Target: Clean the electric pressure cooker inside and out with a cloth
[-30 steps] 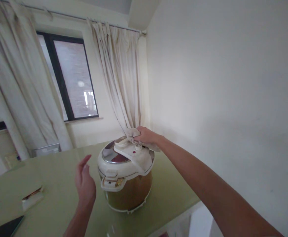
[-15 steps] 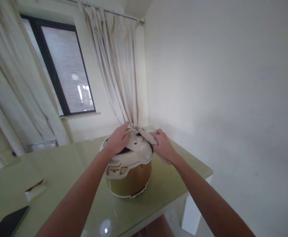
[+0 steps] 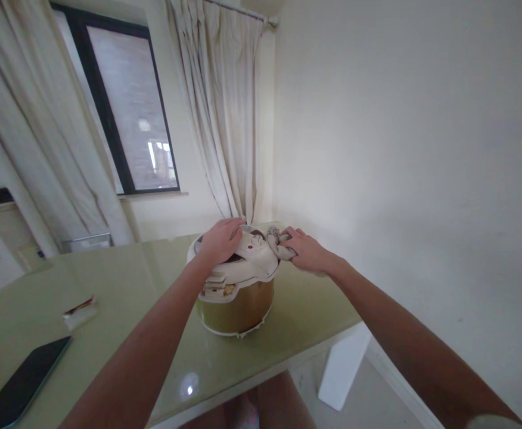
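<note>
A rice cooker (image 3: 238,310) with a white lid (image 3: 254,262) and a gold-coloured body stands upright on a pale green table. On the left part of the lid rests my left hand (image 3: 223,239), its fingers stretched across the top; its palm side is hidden. My right hand (image 3: 304,247) is closed around a bunched greyish cloth (image 3: 279,244) at the lid's right edge. A small red dot shows on the lid between the two hands.
The glossy table (image 3: 154,280) has its near edge below the cooker. A dark phone-like slab (image 3: 24,381) and a small white packet (image 3: 80,314) lie on the left. Behind are curtains (image 3: 218,113) and a window; a bare wall (image 3: 399,149) rises on the right.
My right hand has drawn the cloth off the lid's top toward its right edge, bunching it up. My left hand stays on the lid. The view has shifted slightly.
</note>
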### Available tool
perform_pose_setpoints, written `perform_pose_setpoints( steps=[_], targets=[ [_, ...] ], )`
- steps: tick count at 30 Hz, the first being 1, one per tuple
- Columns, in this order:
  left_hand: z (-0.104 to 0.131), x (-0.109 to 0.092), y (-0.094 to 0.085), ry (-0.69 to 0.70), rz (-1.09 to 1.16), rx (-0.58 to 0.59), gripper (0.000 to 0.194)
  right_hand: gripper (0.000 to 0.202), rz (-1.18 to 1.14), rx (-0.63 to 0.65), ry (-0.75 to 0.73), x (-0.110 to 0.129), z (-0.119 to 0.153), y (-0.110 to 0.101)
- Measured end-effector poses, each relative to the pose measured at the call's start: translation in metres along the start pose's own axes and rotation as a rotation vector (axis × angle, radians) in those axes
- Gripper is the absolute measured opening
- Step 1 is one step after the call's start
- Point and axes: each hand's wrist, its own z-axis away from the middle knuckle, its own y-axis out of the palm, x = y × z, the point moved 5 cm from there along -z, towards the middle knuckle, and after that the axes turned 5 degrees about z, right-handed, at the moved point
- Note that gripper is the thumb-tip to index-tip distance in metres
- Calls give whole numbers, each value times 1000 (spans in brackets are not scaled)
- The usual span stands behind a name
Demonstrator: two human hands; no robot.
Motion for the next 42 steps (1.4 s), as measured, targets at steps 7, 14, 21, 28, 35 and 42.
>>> perform_pose_setpoints(
  steps=[7,14,21,28,35,42],
  targets=[
    [-2,1,1,28,7,-13,46,26,-23,79,-53,4,7,-2],
    [0,12,4,-29,-28,-44,47,32,19,97,-31,5,-11,-1],
    [-2,11,4,-32,-36,-40,44,31,-557,180,-4,-29,-34,16],
    [-1,14,3,-62,63,-48,45,42,-1185,112,393,-58,-28,34],
    [-3,19,2,-129,178,-103,45,42,-722,30,70,5,-81,-15],
    [-3,19,1,-94,152,-97,43,24,-455,96,295,8,-136,5]
  ],
)
